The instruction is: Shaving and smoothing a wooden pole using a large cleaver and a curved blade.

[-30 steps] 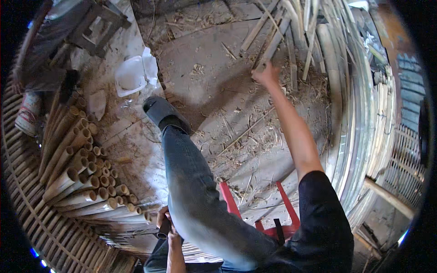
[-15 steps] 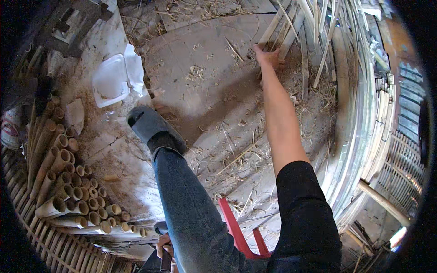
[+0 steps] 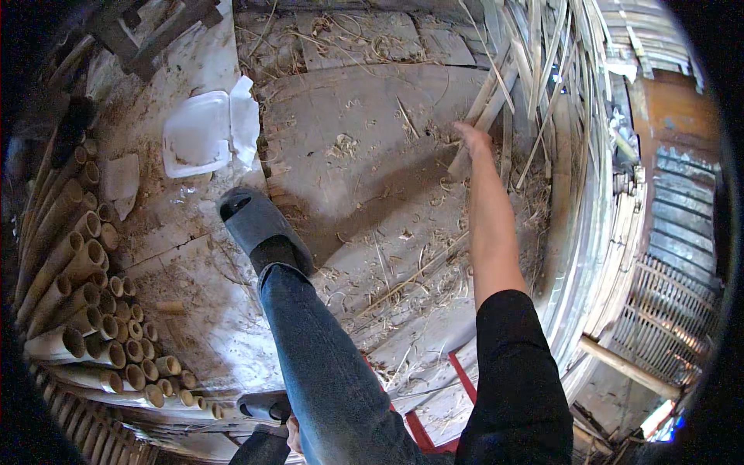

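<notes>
Floor (image 3: 310, 105) of worn boards takes the most space, and curled shavings are scattered on it. On the right side, long bamboo strips (image 3: 577, 256) lie together in a big curved bundle. At the left, many cut bamboo tubes (image 3: 93, 310) are piled with their round ends toward the floor. One leg in blue jeans (image 3: 325, 341) stretches forward, with a grey sandal (image 3: 267, 225) on the foot. Near this sandal lies an opened white foam box (image 3: 198, 132). Red stool (image 3: 463, 376) is partly seen behind the right arm. Pale bamboo slat (image 3: 491, 115) is at the upper right, and the right hand (image 3: 474, 141) lies across it near its lower end; how its fingers close, I cannot tell. Left hand (image 3: 294, 435) is mostly hidden beside the knee, so its state I cannot tell.
</notes>
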`<state>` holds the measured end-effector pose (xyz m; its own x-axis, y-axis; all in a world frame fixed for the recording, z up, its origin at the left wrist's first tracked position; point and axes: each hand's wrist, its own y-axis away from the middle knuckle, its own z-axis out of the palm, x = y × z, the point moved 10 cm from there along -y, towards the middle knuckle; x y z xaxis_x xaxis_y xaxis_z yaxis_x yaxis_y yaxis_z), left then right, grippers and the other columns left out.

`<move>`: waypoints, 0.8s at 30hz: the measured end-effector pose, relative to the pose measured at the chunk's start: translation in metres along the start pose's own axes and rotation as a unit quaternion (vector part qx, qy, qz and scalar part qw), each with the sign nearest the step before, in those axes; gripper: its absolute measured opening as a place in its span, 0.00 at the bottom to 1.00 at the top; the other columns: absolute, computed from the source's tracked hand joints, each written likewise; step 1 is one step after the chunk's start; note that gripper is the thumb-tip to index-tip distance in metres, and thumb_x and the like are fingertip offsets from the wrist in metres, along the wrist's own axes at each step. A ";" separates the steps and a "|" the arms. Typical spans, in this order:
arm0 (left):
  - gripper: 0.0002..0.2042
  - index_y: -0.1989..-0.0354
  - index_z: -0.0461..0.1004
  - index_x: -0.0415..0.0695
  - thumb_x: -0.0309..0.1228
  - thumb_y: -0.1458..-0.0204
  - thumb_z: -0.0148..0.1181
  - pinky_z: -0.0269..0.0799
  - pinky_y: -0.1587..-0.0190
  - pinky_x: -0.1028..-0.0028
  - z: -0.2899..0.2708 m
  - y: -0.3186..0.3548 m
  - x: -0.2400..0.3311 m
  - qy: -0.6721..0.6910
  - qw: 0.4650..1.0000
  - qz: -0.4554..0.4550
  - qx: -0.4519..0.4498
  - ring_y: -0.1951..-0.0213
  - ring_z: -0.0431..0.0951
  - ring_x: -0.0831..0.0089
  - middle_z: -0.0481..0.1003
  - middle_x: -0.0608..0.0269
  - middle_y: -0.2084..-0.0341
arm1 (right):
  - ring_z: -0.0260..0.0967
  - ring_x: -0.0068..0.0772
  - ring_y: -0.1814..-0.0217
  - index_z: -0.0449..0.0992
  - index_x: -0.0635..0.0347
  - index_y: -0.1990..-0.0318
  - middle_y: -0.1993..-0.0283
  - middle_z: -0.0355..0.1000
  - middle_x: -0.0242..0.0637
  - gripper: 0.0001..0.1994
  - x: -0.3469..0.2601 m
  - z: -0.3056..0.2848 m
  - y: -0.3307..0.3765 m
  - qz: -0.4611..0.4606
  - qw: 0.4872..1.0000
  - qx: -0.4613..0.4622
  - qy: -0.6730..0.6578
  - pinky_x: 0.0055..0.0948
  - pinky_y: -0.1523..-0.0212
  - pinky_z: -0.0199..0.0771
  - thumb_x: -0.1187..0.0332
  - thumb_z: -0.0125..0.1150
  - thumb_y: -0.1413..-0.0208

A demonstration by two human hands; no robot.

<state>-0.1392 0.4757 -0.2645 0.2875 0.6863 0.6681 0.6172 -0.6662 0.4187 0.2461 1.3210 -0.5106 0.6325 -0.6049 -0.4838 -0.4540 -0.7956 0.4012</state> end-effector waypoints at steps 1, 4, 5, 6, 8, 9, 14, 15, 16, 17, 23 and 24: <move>0.13 0.58 0.80 0.42 0.37 0.37 0.55 0.71 0.49 0.57 0.018 -0.002 0.001 0.021 1.000 0.009 -0.007 0.53 0.76 0.53 0.79 0.54 0.58 | 0.76 0.41 0.39 0.80 0.71 0.41 0.40 0.79 0.48 0.41 -0.002 -0.034 -0.019 0.015 1.000 0.014 -0.022 0.39 0.37 0.73 0.50 0.84 0.60; 0.13 0.57 0.80 0.42 0.37 0.38 0.54 0.71 0.48 0.56 0.031 0.004 -0.004 0.029 0.999 0.014 -0.011 0.52 0.76 0.51 0.79 0.53 0.57 | 0.76 0.42 0.39 0.80 0.72 0.41 0.40 0.79 0.47 0.41 -0.008 -0.059 -0.010 0.045 0.998 0.036 0.014 0.40 0.37 0.72 0.49 0.84 0.59; 0.13 0.57 0.80 0.43 0.37 0.38 0.54 0.71 0.48 0.55 0.035 0.006 -0.005 0.029 0.999 0.017 -0.012 0.51 0.76 0.51 0.79 0.53 0.57 | 0.76 0.42 0.39 0.80 0.72 0.41 0.40 0.79 0.47 0.41 -0.011 -0.063 -0.003 0.041 0.998 0.036 0.012 0.40 0.37 0.72 0.49 0.84 0.59; 0.13 0.57 0.80 0.43 0.37 0.38 0.54 0.71 0.47 0.55 0.037 0.009 -0.006 0.027 0.999 0.020 -0.013 0.51 0.76 0.50 0.79 0.53 0.56 | 0.76 0.42 0.39 0.80 0.71 0.41 0.40 0.79 0.47 0.40 -0.017 -0.068 0.003 0.023 0.999 0.039 0.020 0.40 0.37 0.72 0.49 0.82 0.57; 0.13 0.57 0.80 0.43 0.37 0.38 0.54 0.71 0.46 0.54 0.042 0.015 -0.007 0.029 0.999 0.032 -0.013 0.50 0.76 0.49 0.79 0.52 0.55 | 0.76 0.42 0.39 0.80 0.70 0.41 0.40 0.79 0.47 0.39 -0.022 -0.090 0.010 -0.001 0.999 0.044 0.023 0.39 0.38 0.72 0.48 0.81 0.55; 0.13 0.57 0.80 0.43 0.36 0.38 0.54 0.71 0.46 0.54 0.045 0.018 -0.008 0.028 0.999 0.038 -0.016 0.50 0.76 0.48 0.79 0.52 0.55 | 0.75 0.44 0.37 0.80 0.70 0.40 0.38 0.78 0.49 0.40 -0.028 -0.100 0.011 -0.033 0.999 -0.007 -0.003 0.39 0.36 0.71 0.48 0.81 0.56; 0.13 0.56 0.80 0.44 0.36 0.39 0.53 0.71 0.44 0.52 0.091 0.057 -0.051 -0.012 0.995 0.082 -0.063 0.47 0.76 0.46 0.80 0.51 0.53 | 0.73 0.42 0.34 0.81 0.65 0.39 0.37 0.79 0.46 0.36 -0.037 -0.177 0.030 -0.025 0.997 -0.042 -0.053 0.38 0.34 0.67 0.48 0.78 0.50; 0.13 0.56 0.81 0.44 0.36 0.39 0.53 0.71 0.44 0.51 0.102 0.078 -0.081 -0.078 0.987 0.101 -0.102 0.47 0.76 0.45 0.80 0.51 0.52 | 0.74 0.42 0.36 0.81 0.63 0.39 0.38 0.79 0.44 0.34 -0.042 -0.169 0.045 -0.034 0.994 -0.083 -0.058 0.38 0.35 0.68 0.48 0.77 0.49; 0.13 0.56 0.81 0.44 0.36 0.39 0.53 0.71 0.44 0.51 0.115 0.096 -0.108 -0.163 0.966 0.133 -0.152 0.47 0.76 0.45 0.80 0.50 0.52 | 0.75 0.41 0.37 0.82 0.61 0.40 0.39 0.79 0.43 0.33 -0.051 -0.160 0.058 -0.046 0.990 -0.122 -0.061 0.38 0.36 0.69 0.49 0.76 0.47; 0.13 0.55 0.81 0.44 0.36 0.39 0.52 0.71 0.43 0.51 0.125 0.100 -0.114 -0.226 0.941 0.174 -0.180 0.46 0.76 0.44 0.80 0.50 0.52 | 0.76 0.41 0.40 0.85 0.62 0.46 0.43 0.81 0.42 0.28 -0.063 -0.162 0.059 -0.060 0.991 -0.107 -0.062 0.37 0.42 0.73 0.51 0.76 0.48; 0.07 0.67 0.78 0.41 0.31 0.50 0.66 0.74 0.54 0.56 0.039 0.015 0.089 0.186 0.974 0.125 0.030 0.64 0.78 0.53 0.78 0.56 0.70 | 0.71 0.64 0.32 0.75 0.68 0.36 0.38 0.74 0.64 0.31 0.110 -0.179 0.161 -0.040 0.964 -0.014 0.263 0.49 0.32 0.70 0.60 0.67 0.47; 0.07 0.69 0.78 0.42 0.29 0.55 0.67 0.74 0.53 0.53 0.040 0.016 0.084 0.202 0.977 0.066 0.023 0.63 0.78 0.49 0.78 0.55 0.69 | 0.73 0.65 0.36 0.76 0.70 0.41 0.42 0.76 0.64 0.29 0.133 -0.191 0.188 -0.087 0.976 0.036 0.197 0.51 0.36 0.75 0.60 0.69 0.48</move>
<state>-0.0757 0.5349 -0.2262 0.0590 0.4176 0.9067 0.6289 -0.7209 0.2911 0.3650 1.0976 -0.3511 0.8894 -0.4121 -0.1976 -0.3523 -0.8936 0.2781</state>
